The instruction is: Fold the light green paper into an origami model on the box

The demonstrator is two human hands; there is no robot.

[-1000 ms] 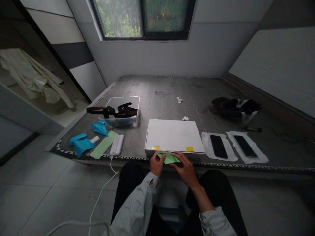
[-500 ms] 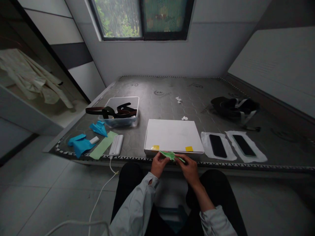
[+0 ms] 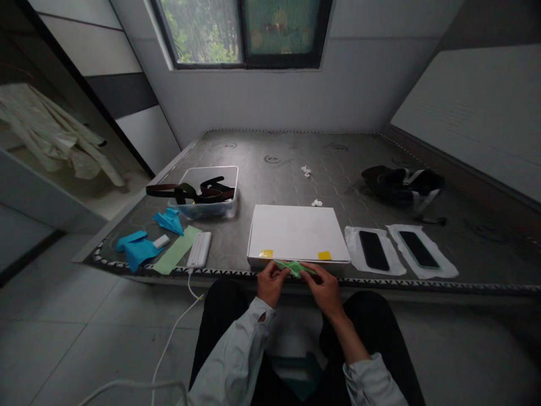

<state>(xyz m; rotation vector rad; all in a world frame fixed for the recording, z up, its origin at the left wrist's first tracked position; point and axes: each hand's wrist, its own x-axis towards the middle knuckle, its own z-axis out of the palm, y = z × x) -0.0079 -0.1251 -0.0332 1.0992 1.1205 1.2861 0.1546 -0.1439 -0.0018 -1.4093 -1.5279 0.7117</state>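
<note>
One green folded paper (image 3: 295,267) was pinched at the near edge of the mattress (image 3: 291,158), just in front of one white box (image 3: 298,231). Left hand (image 3: 270,282) gripped its left end and right hand (image 3: 325,287) its right end, fingers closed on it. The box front had two yellow tabs (image 3: 266,254). Right of the box lay two black phones (image 3: 374,251), each on its own white sheet (image 3: 439,265), so two sheets. Further back on the right was one dark bundle (image 3: 401,185). On the left were one clear tub (image 3: 209,194) with dark belts (image 3: 186,192) in it, two blue paper pieces (image 3: 136,249), one green strip (image 3: 177,251) and one white power strip (image 3: 199,249). Behind the box were two small white scraps (image 3: 316,203).
</note>
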